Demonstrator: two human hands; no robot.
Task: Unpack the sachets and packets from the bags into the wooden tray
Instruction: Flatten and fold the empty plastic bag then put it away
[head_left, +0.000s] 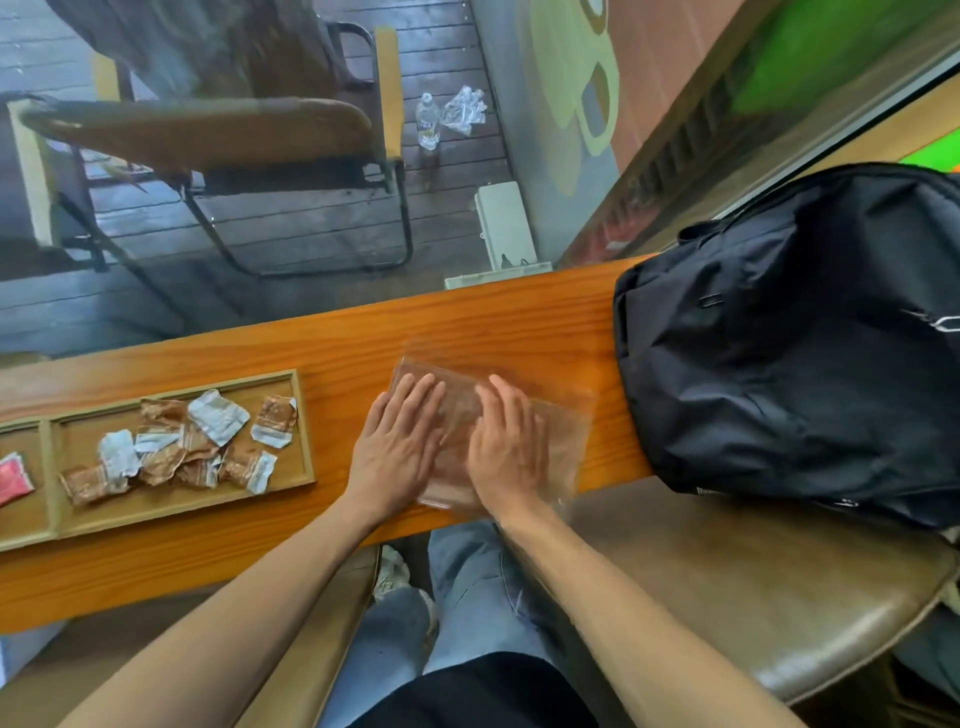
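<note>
— Pressing flat, were they? What did both hands have under them?

— A clear, rectangular plastic bag (498, 431) that lay on the long orange-brown wooden bench (337, 332). The left hand (397, 452) and the right hand (506, 457) rested palm-down on it, fingers spread wide and straight, gripping nothing. It looked emptied, though motion blur made that hard to be sure of.

— And where was the tray from there?

— The shallow, compartmented wooden tray (306, 431) sat to the left of the hands, its long axis running along the bench. The left hand was the nearer one, close to the tray's right rim but not touching it. In its large compartment lay a loose heap of crumpled brown-and-white sachets (176, 447); a red packet (13, 480) showed in the next compartment at the picture's edge.

— Any other bag?

— A bulky black fabric backpack (795, 338) stood on the right, just beyond the plastic bag's far edge, so nearer the right hand. I judged anything left to unpack would come from there and travel leftward across the bench.
</note>
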